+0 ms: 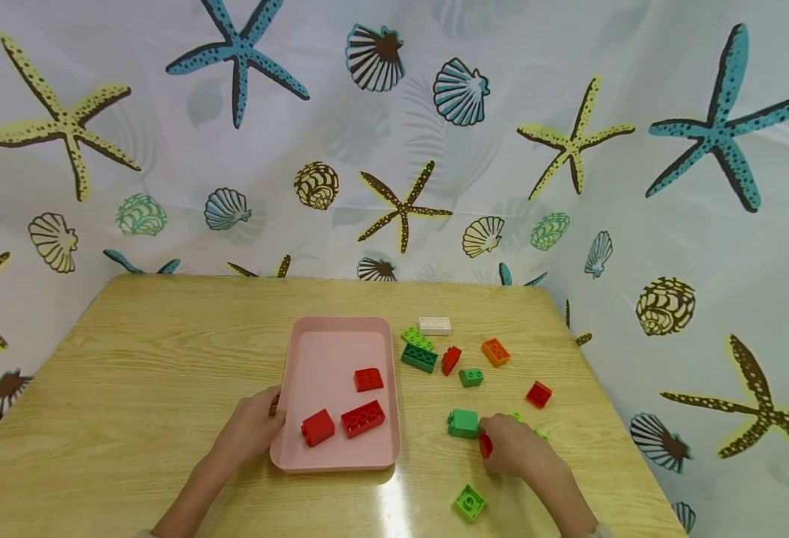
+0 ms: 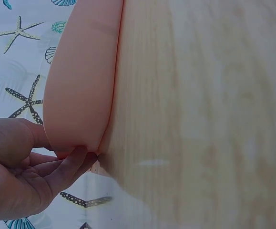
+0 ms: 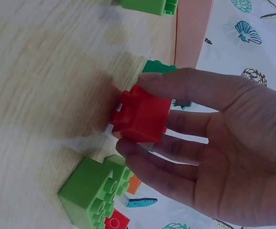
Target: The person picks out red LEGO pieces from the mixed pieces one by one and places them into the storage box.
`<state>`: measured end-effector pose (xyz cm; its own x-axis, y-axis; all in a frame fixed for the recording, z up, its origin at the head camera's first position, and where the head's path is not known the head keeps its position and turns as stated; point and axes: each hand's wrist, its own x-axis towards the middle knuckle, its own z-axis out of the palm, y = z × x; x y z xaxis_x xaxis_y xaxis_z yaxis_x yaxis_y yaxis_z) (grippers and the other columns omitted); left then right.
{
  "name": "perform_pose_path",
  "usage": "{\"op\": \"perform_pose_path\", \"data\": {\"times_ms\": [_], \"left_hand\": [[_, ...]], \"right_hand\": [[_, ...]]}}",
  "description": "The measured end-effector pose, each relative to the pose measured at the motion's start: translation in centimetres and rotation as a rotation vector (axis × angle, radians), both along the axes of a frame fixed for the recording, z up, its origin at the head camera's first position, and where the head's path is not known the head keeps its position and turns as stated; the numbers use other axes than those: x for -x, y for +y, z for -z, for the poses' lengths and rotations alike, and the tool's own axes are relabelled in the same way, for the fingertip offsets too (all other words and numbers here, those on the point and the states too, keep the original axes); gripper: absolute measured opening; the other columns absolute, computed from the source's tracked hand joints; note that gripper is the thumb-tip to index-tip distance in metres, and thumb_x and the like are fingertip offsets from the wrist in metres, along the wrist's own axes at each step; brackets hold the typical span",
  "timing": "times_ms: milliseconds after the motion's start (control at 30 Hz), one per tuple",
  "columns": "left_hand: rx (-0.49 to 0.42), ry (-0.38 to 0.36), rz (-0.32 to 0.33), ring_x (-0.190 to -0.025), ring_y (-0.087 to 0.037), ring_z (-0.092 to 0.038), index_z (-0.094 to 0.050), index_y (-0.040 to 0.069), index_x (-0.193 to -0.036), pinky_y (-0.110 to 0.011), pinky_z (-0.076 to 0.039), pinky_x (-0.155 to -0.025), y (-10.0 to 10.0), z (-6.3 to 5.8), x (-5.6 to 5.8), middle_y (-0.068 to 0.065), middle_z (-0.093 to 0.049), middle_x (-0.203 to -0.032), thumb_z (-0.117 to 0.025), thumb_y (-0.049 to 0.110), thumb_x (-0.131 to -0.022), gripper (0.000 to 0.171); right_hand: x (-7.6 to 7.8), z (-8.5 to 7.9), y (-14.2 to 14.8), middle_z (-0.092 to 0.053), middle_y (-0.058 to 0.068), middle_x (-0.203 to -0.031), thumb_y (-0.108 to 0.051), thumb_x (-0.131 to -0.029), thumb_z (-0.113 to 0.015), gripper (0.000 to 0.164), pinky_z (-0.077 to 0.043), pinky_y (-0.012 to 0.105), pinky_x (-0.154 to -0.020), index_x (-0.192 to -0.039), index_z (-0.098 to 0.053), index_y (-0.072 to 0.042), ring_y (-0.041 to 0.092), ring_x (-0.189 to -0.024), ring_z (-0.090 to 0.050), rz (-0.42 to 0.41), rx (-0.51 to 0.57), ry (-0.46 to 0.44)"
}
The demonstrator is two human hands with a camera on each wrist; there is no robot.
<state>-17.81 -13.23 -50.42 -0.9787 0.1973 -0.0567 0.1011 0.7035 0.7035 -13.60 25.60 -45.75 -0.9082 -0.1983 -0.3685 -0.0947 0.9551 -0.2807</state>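
My left hand grips the left wall of a pink tray; its fingers and thumb are round the rim in the left wrist view. Three red toy bricks lie inside the tray: one with a slanted end, a long one and a blocky one. On the right, my right hand pinches another red toy brick between thumb and fingers, studs facing away from the palm. A green brick lies just left of that hand. Light green bricks are partly hidden behind it in the head view.
Right of the tray lie several loose bricks: white, dark green, red, orange, small green and red. A light green brick lies near the front. Patterned cloth surrounds the wooden table.
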Motion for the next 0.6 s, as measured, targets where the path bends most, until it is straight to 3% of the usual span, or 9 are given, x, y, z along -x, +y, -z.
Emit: {"op": "perform_pose_path", "data": {"times_ms": [167,300,467,600], "left_hand": [[-0.008,0.015,0.005,-0.096,-0.024,-0.056,-0.047,-0.007,-0.125,-0.042,-0.053,-0.078,0.0,-0.2,-0.1,-0.021,-0.06,-0.113,-0.051,0.005,-0.088,0.039],[-0.006,0.023,0.005,-0.097,-0.025,-0.056,-0.047,-0.007,-0.125,-0.043,-0.053,-0.079,0.0,-0.3,-0.2,-0.021,-0.06,-0.114,-0.051,0.005,-0.088,0.039],[-0.009,0.027,0.005,-0.097,-0.025,-0.056,-0.047,-0.008,-0.124,-0.043,-0.053,-0.079,0.0,-0.2,-0.2,-0.022,-0.06,-0.113,-0.051,0.005,-0.088,0.039],[-0.008,0.033,0.005,-0.096,-0.025,-0.056,-0.048,-0.008,-0.123,-0.043,-0.053,-0.078,0.0,-0.2,-0.2,-0.022,-0.06,-0.112,-0.052,0.004,-0.087,0.038]], "right_hand": [[-0.1,-0.7,0.1,-0.048,0.003,-0.074,-0.007,-0.064,-0.072,0.029,-0.041,0.032,-0.053,-0.087,-0.055,-0.009,0.018,-0.064,-0.043,0.025,-0.009,0.018],[0.0,-1.5,-0.1,-0.049,0.002,-0.075,-0.012,-0.066,-0.073,0.029,-0.042,0.032,-0.054,-0.087,-0.054,-0.01,0.016,-0.064,-0.044,0.025,-0.015,0.095],[0.5,-2.4,-0.8,-0.052,0.0,-0.082,-0.021,-0.069,-0.074,0.037,-0.045,0.029,-0.059,-0.099,-0.057,-0.008,0.013,-0.067,-0.044,-0.005,0.001,0.214],[0.8,-3.0,-1.8,-0.056,0.002,-0.098,-0.029,-0.071,-0.075,0.049,-0.047,0.029,-0.065,-0.11,-0.056,-0.008,0.012,-0.075,-0.046,-0.039,0.016,0.299]]}}
